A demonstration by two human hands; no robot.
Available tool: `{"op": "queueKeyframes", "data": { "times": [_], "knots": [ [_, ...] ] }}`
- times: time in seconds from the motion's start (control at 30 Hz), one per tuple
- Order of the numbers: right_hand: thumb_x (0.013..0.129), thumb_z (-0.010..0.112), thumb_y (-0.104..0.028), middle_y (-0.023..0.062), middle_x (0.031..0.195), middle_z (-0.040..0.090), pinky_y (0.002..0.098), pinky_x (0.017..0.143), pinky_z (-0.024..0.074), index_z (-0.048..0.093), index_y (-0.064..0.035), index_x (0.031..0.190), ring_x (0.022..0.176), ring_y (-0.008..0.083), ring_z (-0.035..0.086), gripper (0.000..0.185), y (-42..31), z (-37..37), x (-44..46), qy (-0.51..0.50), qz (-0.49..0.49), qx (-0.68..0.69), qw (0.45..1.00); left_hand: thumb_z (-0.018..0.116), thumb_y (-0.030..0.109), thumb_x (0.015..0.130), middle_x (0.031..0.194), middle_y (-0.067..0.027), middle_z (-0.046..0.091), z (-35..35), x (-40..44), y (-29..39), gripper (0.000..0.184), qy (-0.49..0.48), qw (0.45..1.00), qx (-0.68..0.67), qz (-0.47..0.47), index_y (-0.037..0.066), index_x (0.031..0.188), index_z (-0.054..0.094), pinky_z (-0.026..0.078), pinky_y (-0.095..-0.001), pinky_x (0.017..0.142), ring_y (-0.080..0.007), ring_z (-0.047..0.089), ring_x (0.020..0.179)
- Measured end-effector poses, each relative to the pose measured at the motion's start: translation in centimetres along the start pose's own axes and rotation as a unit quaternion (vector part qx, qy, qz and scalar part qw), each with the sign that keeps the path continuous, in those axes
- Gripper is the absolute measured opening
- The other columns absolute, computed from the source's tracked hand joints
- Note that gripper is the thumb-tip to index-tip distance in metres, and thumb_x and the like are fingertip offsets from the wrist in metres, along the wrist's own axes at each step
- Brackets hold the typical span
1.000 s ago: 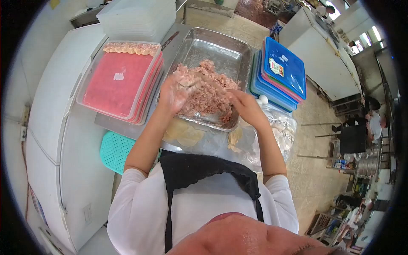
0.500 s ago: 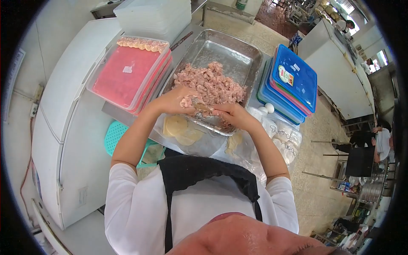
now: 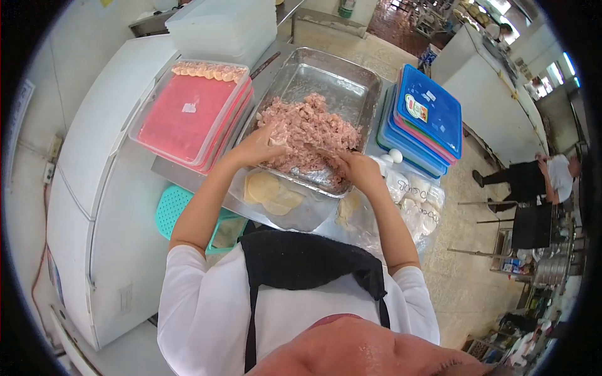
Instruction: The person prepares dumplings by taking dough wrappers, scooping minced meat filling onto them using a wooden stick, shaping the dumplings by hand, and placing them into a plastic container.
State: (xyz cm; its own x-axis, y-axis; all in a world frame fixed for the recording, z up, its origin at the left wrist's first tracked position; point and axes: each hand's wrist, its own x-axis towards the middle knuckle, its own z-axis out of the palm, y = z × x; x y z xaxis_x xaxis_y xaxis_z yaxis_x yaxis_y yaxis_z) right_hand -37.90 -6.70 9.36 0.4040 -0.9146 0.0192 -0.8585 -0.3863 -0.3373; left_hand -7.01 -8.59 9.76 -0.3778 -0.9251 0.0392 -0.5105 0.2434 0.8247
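My left hand (image 3: 258, 147) is at the near left rim of a metal tray (image 3: 359, 74), fingers curled around a lump of minced meat that blends into the heap behind it. My right hand (image 3: 364, 170) is closed at the near right side, on a narrow flat spatula (image 3: 321, 150) whose blade dips into the raw minced meat (image 3: 313, 122). Meat clings to its fingers. Thin round yellowish dough wrappers (image 3: 269, 191) lie on the table below my left hand, and another wrapper (image 3: 348, 207) lies below my right.
Left stands a stack of red-lined plastic boxes (image 3: 185, 116), with a row of filled dumplings (image 3: 210, 71) along the top one. Clear containers (image 3: 222, 31) stand behind. On the right are blue-lidded boxes (image 3: 433, 106), eggs (image 3: 395, 155) and marked plastic bags (image 3: 414, 194). A person (image 3: 555, 178) stands farther off.
My hands have moved apart. The spatula has gone from beside my left hand into the meat. The person in the background has come further into view.
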Motion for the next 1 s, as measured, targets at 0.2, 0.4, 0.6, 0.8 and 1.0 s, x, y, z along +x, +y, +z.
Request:
{"op": "queueKeyframes", "data": {
  "times": [0.2, 0.4, 0.6, 0.8, 1.0],
  "knots": [
    [0.093, 0.059, -0.022, 0.0182, 0.097, 0.067, 0.0336, 0.077, 0.0489, 0.064, -0.0014, 0.113, 0.084, 0.0291, 0.065, 0.029, -5.6, -5.3, -2.8, 0.018, -0.012, 0.309, 0.951, 0.077, 0.035, 0.072, 0.127, -0.0245, 0.054, -2.6, -0.6, 5.0, 0.072, -0.056, 0.993, 0.025, 0.097, -0.002, 0.127, 0.050, 0.040, -0.0386, 0.102, -0.0347, 0.052, 0.120],
    [0.093, 0.060, -0.022, 0.0129, 0.091, 0.068, 0.0308, 0.074, 0.0478, 0.063, -0.0004, 0.115, 0.080, 0.0185, 0.062, 0.030, -7.4, -5.0, -1.6, -0.009, -0.056, 0.204, 0.977, 0.078, 0.027, 0.070, 0.115, -0.0227, 0.061, -4.5, 0.5, 3.6, 0.056, -0.079, 0.964, 0.092, 0.236, -0.002, 0.114, 0.059, 0.044, -0.0384, 0.094, -0.0311, 0.059, 0.108],
    [0.100, 0.050, -0.031, -0.0044, 0.075, 0.051, 0.0244, 0.060, 0.0390, 0.063, -0.0025, 0.117, 0.068, 0.0082, 0.044, 0.035, -10.4, -4.3, -2.9, 0.026, 0.045, 0.361, 0.931, 0.077, 0.025, 0.071, 0.105, -0.0170, 0.065, -7.8, -0.1, 2.1, 0.048, -0.091, 0.970, 0.012, 0.226, 0.001, 0.109, 0.061, 0.046, -0.0362, 0.087, -0.0281, 0.061, 0.097],
    [0.096, 0.056, -0.027, 0.0109, 0.082, 0.063, 0.0344, 0.067, 0.0470, 0.064, -0.0039, 0.110, 0.074, 0.0246, 0.060, 0.029, -17.8, -1.4, -1.4, 0.097, -0.007, 0.243, 0.965, 0.076, 0.025, 0.072, 0.091, -0.0120, 0.066, -10.9, -1.3, 2.2, 0.039, -0.154, 0.961, 0.001, 0.229, 0.003, 0.101, 0.063, 0.047, -0.0340, 0.080, -0.0233, 0.062, 0.086],
    [0.090, 0.061, -0.023, 0.0157, 0.090, 0.066, 0.0410, 0.070, 0.0501, 0.066, -0.0048, 0.104, 0.081, 0.0345, 0.064, 0.023, -22.2, -3.2, -1.0, 0.208, 0.007, 0.047, 0.977, 0.079, 0.023, 0.071, 0.089, -0.0108, 0.066, -13.4, -2.1, -0.8, 0.037, -0.121, 0.964, 0.020, 0.237, 0.002, 0.098, 0.063, 0.047, -0.0319, 0.079, -0.0173, 0.060, 0.085]
  ]
}}
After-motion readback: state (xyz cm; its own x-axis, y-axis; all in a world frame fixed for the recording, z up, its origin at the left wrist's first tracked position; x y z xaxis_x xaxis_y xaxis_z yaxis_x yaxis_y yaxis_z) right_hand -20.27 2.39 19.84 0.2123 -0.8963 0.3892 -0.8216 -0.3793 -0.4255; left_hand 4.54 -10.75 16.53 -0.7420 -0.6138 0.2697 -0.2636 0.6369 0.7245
